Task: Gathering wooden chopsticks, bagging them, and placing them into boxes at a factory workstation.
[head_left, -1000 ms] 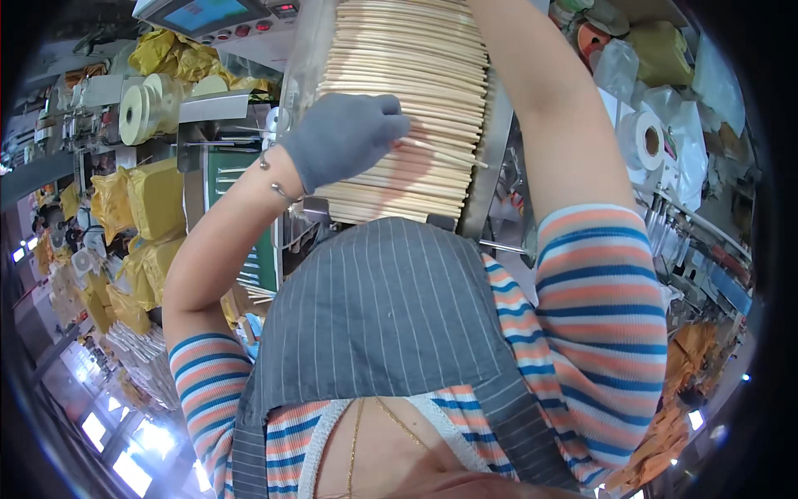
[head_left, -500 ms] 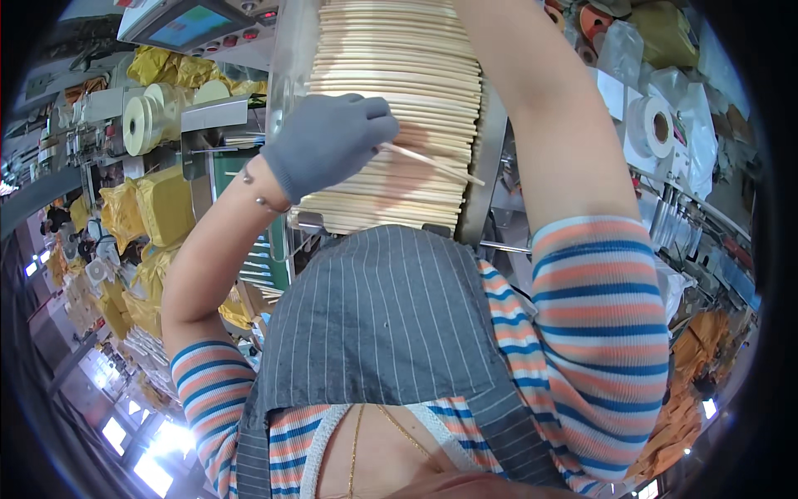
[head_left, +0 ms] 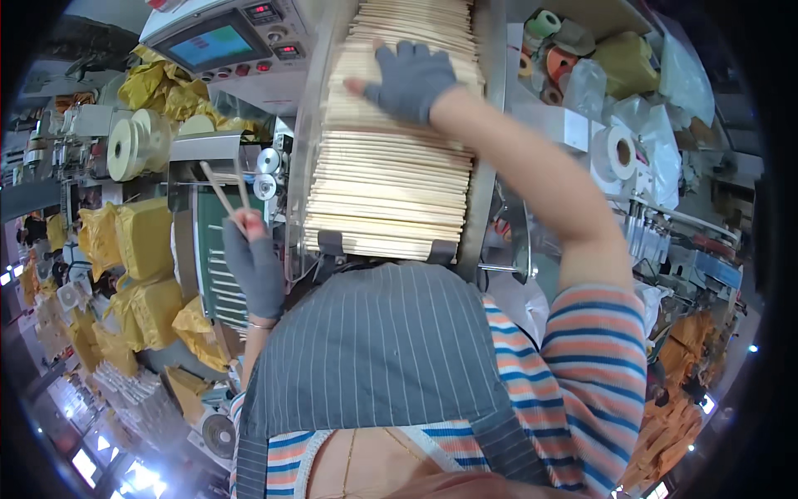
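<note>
Two wooden sticks [head_left: 221, 192] are pinched in the left hand [head_left: 256, 268], now shifted left off the stick row [head_left: 389, 179]. The right hand [head_left: 413, 81], previously unseen, is spread over the row.

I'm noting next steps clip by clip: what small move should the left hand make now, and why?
Probably set the two sticks aside: the left hand holds them left of the stick stack, angled apart, while the stacked sticks lie closely side by side and the right hand is spread over them.
</note>
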{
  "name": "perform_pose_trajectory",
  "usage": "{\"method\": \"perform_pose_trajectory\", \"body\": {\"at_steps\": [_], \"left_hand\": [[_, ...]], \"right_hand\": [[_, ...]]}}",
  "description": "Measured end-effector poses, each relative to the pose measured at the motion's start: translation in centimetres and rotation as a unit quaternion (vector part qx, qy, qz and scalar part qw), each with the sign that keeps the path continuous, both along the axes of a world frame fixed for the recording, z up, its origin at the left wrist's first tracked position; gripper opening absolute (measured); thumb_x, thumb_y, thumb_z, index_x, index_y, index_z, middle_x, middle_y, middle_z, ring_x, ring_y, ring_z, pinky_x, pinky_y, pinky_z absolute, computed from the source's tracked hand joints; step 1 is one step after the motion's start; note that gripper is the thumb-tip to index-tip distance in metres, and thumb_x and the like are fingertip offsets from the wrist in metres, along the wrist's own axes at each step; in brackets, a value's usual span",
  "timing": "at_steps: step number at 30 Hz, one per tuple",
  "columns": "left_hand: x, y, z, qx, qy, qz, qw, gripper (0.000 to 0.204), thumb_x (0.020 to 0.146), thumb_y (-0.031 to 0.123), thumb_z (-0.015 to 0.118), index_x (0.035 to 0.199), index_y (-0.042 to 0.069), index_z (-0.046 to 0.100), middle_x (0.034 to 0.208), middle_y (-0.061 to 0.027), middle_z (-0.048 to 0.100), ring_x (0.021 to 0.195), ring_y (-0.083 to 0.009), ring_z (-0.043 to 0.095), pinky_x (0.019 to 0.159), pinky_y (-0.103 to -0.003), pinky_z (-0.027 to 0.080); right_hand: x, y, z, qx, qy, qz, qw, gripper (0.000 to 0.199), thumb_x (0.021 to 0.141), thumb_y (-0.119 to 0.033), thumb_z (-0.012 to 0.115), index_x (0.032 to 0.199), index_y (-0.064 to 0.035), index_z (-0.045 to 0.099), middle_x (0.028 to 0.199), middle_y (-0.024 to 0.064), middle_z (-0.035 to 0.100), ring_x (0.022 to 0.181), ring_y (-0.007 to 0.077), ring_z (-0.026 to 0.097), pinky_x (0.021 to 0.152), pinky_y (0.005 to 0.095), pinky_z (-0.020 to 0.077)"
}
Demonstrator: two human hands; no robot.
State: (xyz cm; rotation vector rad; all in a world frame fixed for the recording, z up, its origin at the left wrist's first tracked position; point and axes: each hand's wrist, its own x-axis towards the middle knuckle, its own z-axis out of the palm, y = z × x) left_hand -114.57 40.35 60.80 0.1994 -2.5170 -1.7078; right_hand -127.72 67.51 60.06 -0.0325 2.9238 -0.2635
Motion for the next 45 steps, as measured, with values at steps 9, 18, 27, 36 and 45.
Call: {"method": "perform_pose_trajectory", "body": {"at_steps": [9,18,27,36,45], "left_hand": [[2.0,2.1,-1.4,0.025,0.037,0.007,0.999,0.014,0.088,0.012,0.061,0.08,0.003,0.055,0.06,0.0014,0.05,0.053,-0.0049,0.043,0.048,-0.022,0.034],[2.4,2.0,-1.5,-0.02,0.029,0.033,0.999,0.023,0.086,0.02,0.067,0.077,0.003,0.056,0.059,0.0036,0.046,0.054,-0.0047,0.036,0.049,-0.022,0.03],[2.9,2.0,-2.1,-0.002,0.027,0.047,0.999,0.023,0.085,0.02,0.069,0.076,0.003,0.056,0.064,0.0005,0.048,0.055,-0.0059,0.038,0.051,-0.022,0.03],[2.4,2.3,-2.7,0.031,0.07,0.06,0.995,0.021,0.085,0.017,0.068,0.076,0.002,0.056,0.061,-0.0007,0.051,0.051,-0.0063,0.041,0.048,-0.023,0.03],[2.4,2.4,-2.1,0.046,0.033,0.06,0.997,0.022,0.085,0.02,0.069,0.081,0.002,0.057,0.066,0.0042,0.049,0.06,-0.0041,0.039,0.054,-0.019,0.031]], "right_hand": [[12.5,-3.7,2.1,-0.021,0.185,0.129,0.974,0.063,0.091,-0.047,0.047,0.128,0.0041,0.045,0.107,0.0218,0.055,0.102,0.0334,0.052,0.083,0.0459,0.039],[-9.3,9.7,6.0,-0.246,0.045,-0.139,0.958,0.036,0.089,-0.034,0.054,0.104,-0.0042,0.067,0.096,0.013,0.069,0.092,0.0246,0.062,0.085,0.0325,0.0441],[-19.0,11.6,-6.4,-0.043,0.015,-0.032,0.998,0.07,0.093,-0.058,0.029,0.11,0.0,0.064,0.116,0.0213,0.061,0.113,0.0344,0.054,0.098,0.0382,0.0384],[-13.5,6.5,-0.8,-0.103,-0.16,-0.111,0.975,0.078,0.091,-0.065,0.025,0.13,-0.0029,0.051,0.135,0.0201,0.048,0.126,0.0336,0.045,0.106,0.0379,0.0302],[-6.1,5.3,2.9,-0.149,-0.248,0.125,0.949,0.106,0.068,-0.06,0.07,0.144,-0.0023,0.024,0.134,0.0276,0.043,0.122,0.0359,0.047,0.102,0.0402,0.0372]]}}
